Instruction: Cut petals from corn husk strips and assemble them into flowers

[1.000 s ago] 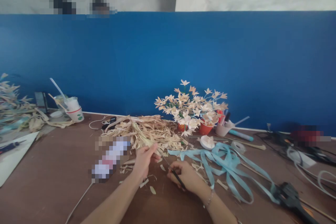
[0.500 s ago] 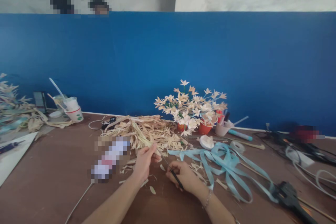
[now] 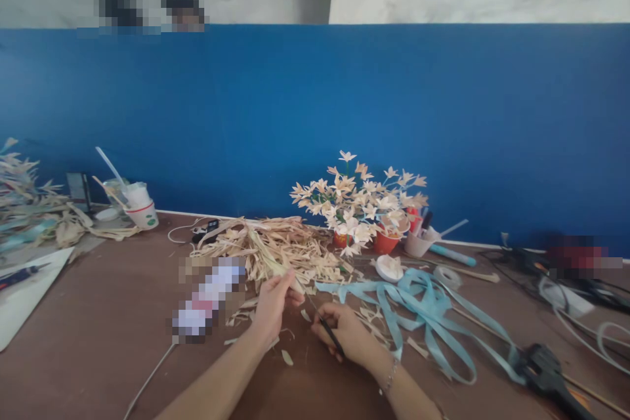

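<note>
My left hand [image 3: 274,302] pinches a pale dried husk strip [image 3: 263,251] between thumb and fingers, in front of the husk pile. Just to its right, my right hand [image 3: 339,328] is closed around a slim black-handled tool [image 3: 331,335]. The tool's thin tip points up and left toward my left fingertips; its exact kind is unclear. Behind both hands spreads a heap of dried husk strips [image 3: 315,249]. Small husk scraps [image 3: 287,357] lie on the table between and around my forearms.
Husk flowers [image 3: 347,190] stand in red pots [image 3: 386,241] behind the heap. Light-blue ribbon [image 3: 433,315] and a glue gun [image 3: 544,367] lie to the right, near cables [image 3: 566,308]. A blurred phone-like object [image 3: 209,298] with a cord is at left. Paper cups [image 3: 142,213] stand farther back.
Both hands keep nearly the same pose and grip. The whole view has shifted very slightly.
</note>
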Demonstrator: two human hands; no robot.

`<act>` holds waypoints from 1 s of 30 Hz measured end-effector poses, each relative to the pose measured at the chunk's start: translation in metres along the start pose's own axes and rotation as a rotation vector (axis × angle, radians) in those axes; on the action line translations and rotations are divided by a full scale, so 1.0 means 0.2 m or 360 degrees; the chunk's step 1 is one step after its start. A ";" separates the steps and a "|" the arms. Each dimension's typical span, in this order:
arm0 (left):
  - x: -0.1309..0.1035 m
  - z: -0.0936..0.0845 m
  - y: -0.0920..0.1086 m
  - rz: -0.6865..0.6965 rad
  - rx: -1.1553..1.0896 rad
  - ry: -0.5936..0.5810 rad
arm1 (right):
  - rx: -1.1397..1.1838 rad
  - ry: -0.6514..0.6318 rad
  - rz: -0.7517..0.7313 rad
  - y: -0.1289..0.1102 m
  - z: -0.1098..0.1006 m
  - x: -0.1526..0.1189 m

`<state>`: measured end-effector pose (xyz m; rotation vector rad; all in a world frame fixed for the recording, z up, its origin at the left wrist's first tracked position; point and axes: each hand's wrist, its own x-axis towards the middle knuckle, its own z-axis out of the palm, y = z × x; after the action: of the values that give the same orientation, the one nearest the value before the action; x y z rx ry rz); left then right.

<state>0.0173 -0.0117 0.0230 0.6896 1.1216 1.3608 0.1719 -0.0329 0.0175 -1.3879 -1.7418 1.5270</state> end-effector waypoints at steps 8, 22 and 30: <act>0.00 0.00 -0.01 -0.0006 0.0045 -0.0020 | 0.0022 0.0018 -0.0036 0.03 0.00 0.01; 0.04 -0.03 0.03 0.0036 0.0109 0.0096 | 0.0062 -0.0106 -0.0083 0.05 -0.06 0.00; 0.00 -0.01 -0.02 0.0050 0.0514 -0.0228 | 0.0535 0.0397 -0.0449 -0.02 -0.02 0.01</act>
<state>0.0177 -0.0128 0.0200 1.0256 1.2310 1.1463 0.1736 -0.0284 0.0223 -1.0623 -1.3864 1.3510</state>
